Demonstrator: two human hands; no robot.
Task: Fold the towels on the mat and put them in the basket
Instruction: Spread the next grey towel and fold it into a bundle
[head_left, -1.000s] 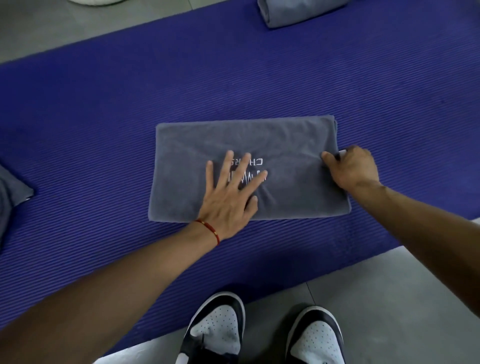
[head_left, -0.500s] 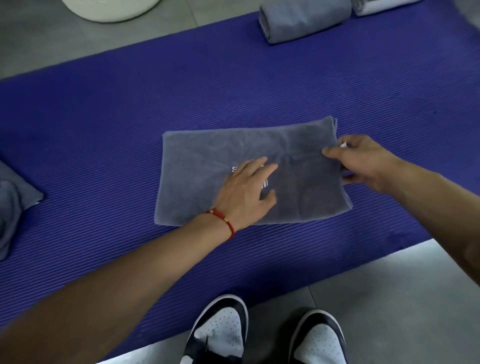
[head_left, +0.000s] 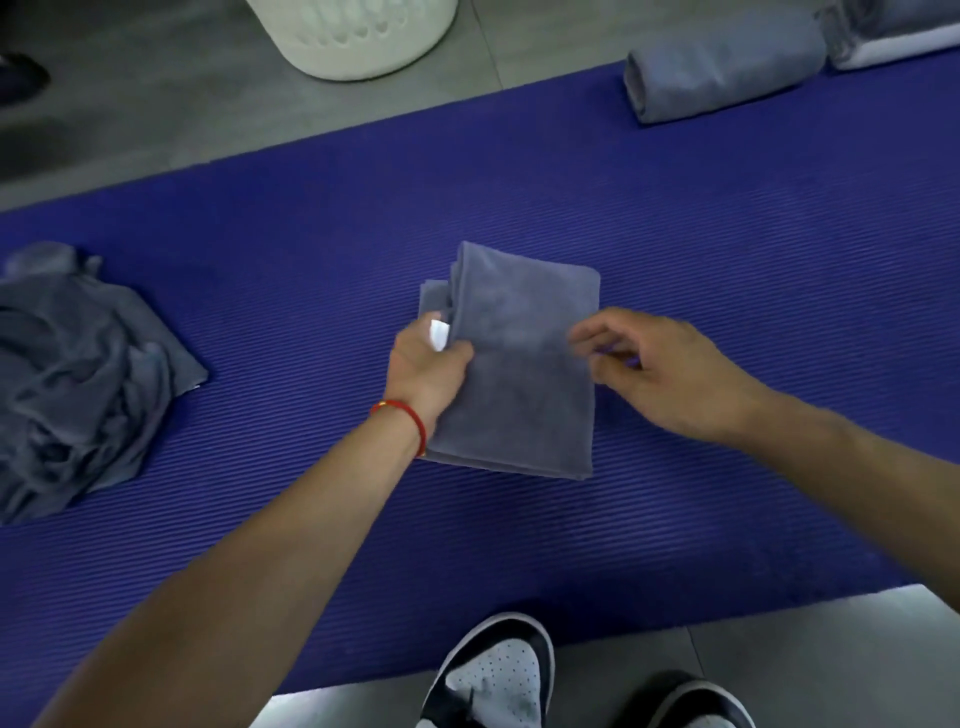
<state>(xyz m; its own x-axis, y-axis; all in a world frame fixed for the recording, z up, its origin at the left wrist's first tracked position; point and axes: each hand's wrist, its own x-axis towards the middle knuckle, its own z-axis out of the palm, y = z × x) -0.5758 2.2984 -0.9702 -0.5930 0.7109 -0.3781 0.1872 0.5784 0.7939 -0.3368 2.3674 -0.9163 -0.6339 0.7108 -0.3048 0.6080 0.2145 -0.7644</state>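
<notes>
A grey towel (head_left: 524, 374) lies folded in half on the blue mat (head_left: 675, 234), forming a tall narrow rectangle. My left hand (head_left: 428, 364) grips its left edge, thumb on top, beside a small white label (head_left: 440, 332). My right hand (head_left: 660, 374) hovers at the towel's right edge with fingers loosely curled, holding nothing. The white perforated basket (head_left: 358, 36) stands on the floor beyond the mat's far edge.
A crumpled heap of grey towels (head_left: 78, 379) sits at the mat's left. A rolled grey towel (head_left: 722, 78) and another folded one (head_left: 893, 36) lie at the far right. My two shoes (head_left: 493, 675) stand on the grey floor at the near edge.
The towel's right half has been folded over to the left. My left hand went from pressing flat on the middle to gripping the left edge. My right hand let go.
</notes>
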